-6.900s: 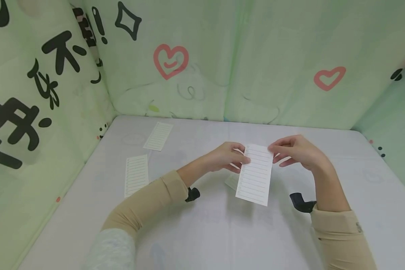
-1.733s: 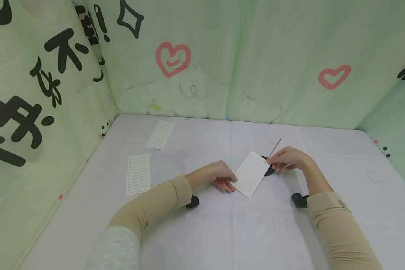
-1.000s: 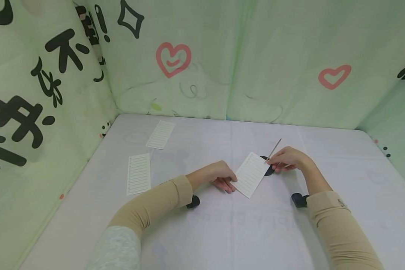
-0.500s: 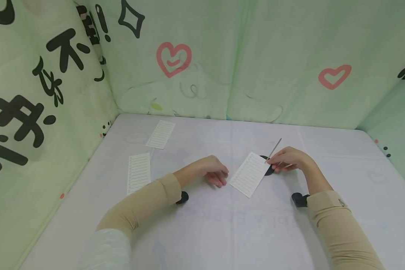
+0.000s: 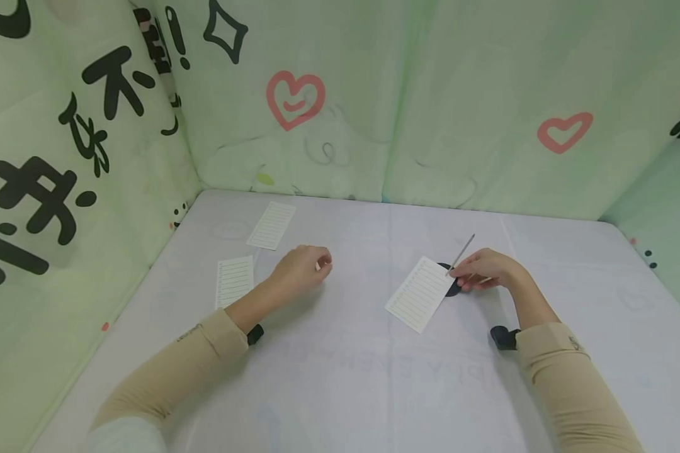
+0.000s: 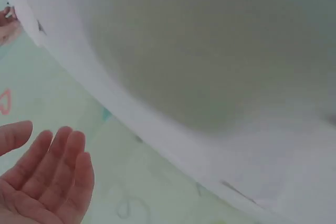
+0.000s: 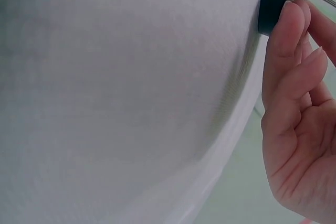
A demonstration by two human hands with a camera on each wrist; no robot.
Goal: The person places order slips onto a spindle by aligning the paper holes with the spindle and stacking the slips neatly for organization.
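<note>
A white lined checklist slip (image 5: 416,299) lies slantwise, its upper right corner over the black round base (image 5: 450,289) of what looks like a bill spike. The thin metal spike (image 5: 463,250) rises slanting from that corner. My right hand (image 5: 490,269) pinches the slip's edge beside the spike; in the right wrist view its fingertips are right at the dark base (image 7: 275,3). My left hand (image 5: 300,270) is away from the slip, fingers loosely bent and holding nothing. Close to it lie two more lined slips, one nearer (image 5: 234,280) and one farther back (image 5: 271,225).
A white cloth covers the table (image 5: 351,390). Green curtains (image 5: 459,113) printed with hearts and dark characters close off the back and both sides. Dark wrist cameras (image 5: 504,338) jut from beneath the sleeves.
Earlier both hands held the slip up in the air; then it lay over the black base. My left hand has let go of it and moved left. The right hand has stayed put lately.
</note>
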